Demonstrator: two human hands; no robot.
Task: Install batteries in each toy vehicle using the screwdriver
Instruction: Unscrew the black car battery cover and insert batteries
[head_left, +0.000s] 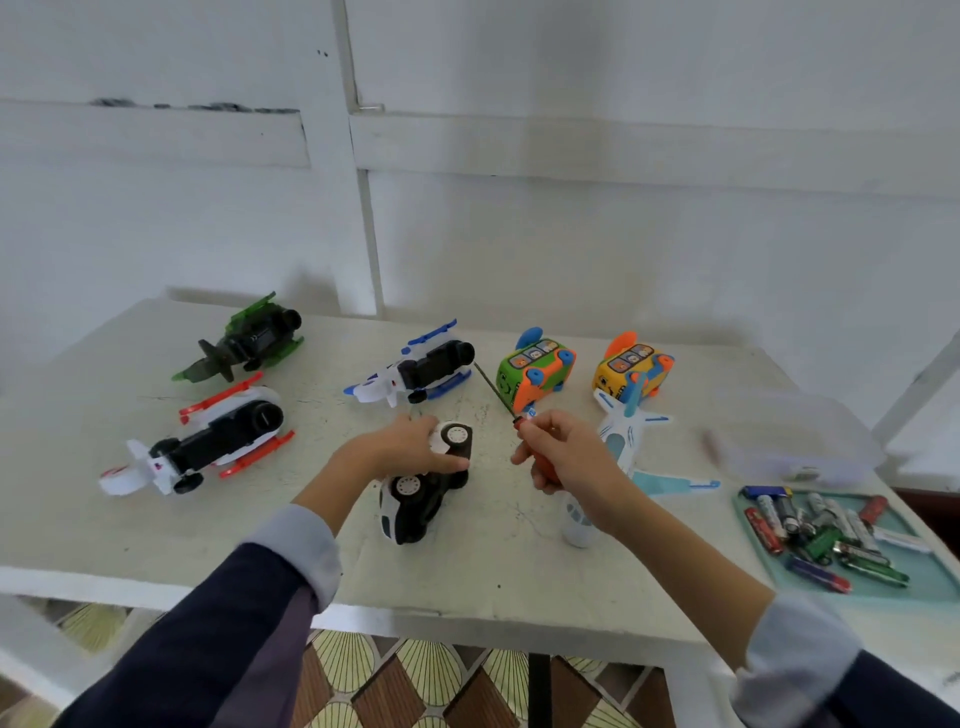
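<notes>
1. One white table (156, 519) bears everything; at its 4 o'clock corner a teal tray (930, 571) holds loose batteries (810, 525).
2. Three toy helicopters lie overturned: a red-and-white helicopter (208, 441) at 9 o'clock, a green helicopter (249, 338) at 10, a blue-and-white helicopter (421, 369) at 12.
3. A white-and-teal toy plane (628, 431) lies at 3 o'clock, under the right hand.
4. A green bus (535, 369) and a yellow bus (631, 366) sit tipped at 1 o'clock.
5. At centre, the left hand (410, 447) grips a black-and-white toy car (421, 493), tipped wheels-sideways.
6. The right hand (566, 452) is curled round the red-handled screwdriver (498, 395), whose shaft points toward 11 o'clock.
</notes>
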